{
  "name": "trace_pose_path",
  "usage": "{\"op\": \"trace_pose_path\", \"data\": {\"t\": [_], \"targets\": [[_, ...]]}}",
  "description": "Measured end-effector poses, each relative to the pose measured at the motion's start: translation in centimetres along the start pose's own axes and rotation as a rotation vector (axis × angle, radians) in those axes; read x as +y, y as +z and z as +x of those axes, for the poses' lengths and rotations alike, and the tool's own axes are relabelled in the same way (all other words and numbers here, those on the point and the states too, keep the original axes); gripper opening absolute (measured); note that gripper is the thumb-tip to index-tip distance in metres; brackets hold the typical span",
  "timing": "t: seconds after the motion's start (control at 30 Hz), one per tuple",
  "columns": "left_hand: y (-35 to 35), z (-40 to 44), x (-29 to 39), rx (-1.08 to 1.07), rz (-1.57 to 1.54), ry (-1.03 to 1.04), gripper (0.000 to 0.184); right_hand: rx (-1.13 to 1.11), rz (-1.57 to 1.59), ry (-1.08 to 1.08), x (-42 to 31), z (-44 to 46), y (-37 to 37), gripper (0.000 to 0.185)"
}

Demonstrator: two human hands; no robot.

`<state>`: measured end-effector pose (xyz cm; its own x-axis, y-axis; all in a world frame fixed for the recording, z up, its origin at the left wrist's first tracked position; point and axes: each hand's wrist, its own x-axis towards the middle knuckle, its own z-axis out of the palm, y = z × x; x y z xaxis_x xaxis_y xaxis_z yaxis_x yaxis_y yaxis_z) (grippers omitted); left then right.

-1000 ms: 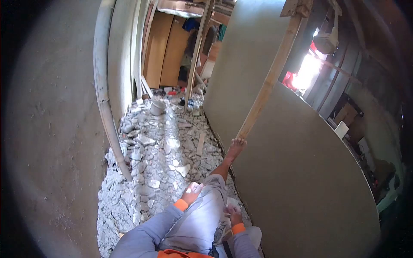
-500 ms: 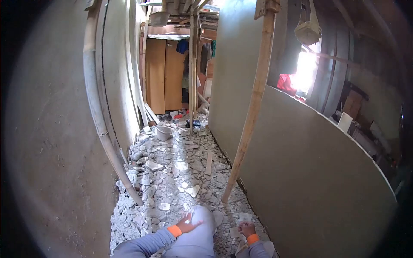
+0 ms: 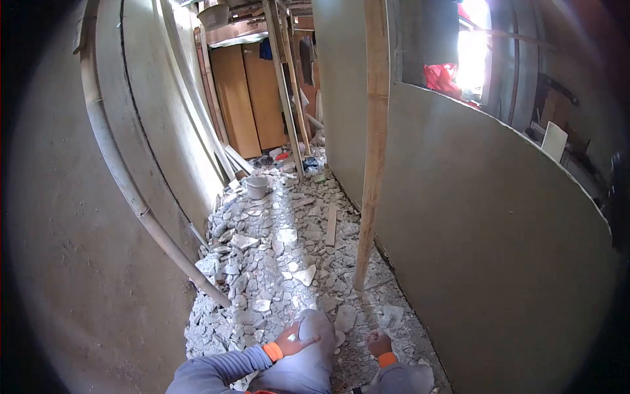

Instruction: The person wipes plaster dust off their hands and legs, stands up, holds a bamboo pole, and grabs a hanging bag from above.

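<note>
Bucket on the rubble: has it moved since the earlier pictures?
No. The bucket sits in the same place relative to the flat board on the rubble; only the view has shifted.

Bucket (image 3: 257, 189) on rubble (image 3: 262, 262) btwn L wall (image 3: 59, 197) & R wall (image 3: 485, 230), cabinet (image 3: 237, 98) behind, plank (image 3: 331, 226) front-R

the bare foot has gone from the right-hand bamboo pole (image 3: 375, 151).

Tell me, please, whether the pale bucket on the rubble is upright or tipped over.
Upright: the pale bucket sits on the rubble with its round rim facing up and its side wall below.
</note>
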<state>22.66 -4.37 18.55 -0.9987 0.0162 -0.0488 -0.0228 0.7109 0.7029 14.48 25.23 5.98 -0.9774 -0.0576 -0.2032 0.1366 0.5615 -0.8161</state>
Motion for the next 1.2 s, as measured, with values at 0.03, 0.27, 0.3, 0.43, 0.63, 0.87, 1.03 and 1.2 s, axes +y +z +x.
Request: {"op": "trace_pose_path", "data": {"t": [0.03,0.27,0.3,0.43,0.63,0.87,1.03,1.2], "targets": [[0.3,0.0,-0.2,0.007,0.015,-0.011,0.095,-0.008,-0.146,-0.080,1.4,0.3,0.2,0.028],[-0.3,-0.9,1.6,-0.040,-0.059,-0.052,0.094,0.040,-0.291,-0.005,3.6,-0.7,-0.8,0.029],[0.0,-1.0,1.1,-0.047,-0.077,-0.025,0.094,0.055,-0.238,0.090,3.6,-0.7,-1.0,0.027],[0.6,-1.0,-0.6,-0.043,-0.104,0.047,0.094,0.168,-0.158,-0.113,2.6,-0.9,-3.8,0.019],[1.2,-1.4,-3.9,0.034,-0.180,-0.098,0.098,0.249,-0.406,0.045,-1.5,-3.7,-11.7,0.023],[0.3,-2.1,-3.1,0.038,-0.304,-0.130,0.098,-0.189,-0.848,0.249,2.7,-7.9,-13.5,0.061],[1.3,-1.7,-2.7,0.081,-0.195,-0.105,0.093,-0.147,-0.883,0.444,-0.4,-10.9,-12.4,0.071],[0.8,-1.6,-2.0,0.098,-0.116,-0.100,0.089,-0.002,-0.877,0.500,-2.5,-11.2,-12.0,0.070]]}}
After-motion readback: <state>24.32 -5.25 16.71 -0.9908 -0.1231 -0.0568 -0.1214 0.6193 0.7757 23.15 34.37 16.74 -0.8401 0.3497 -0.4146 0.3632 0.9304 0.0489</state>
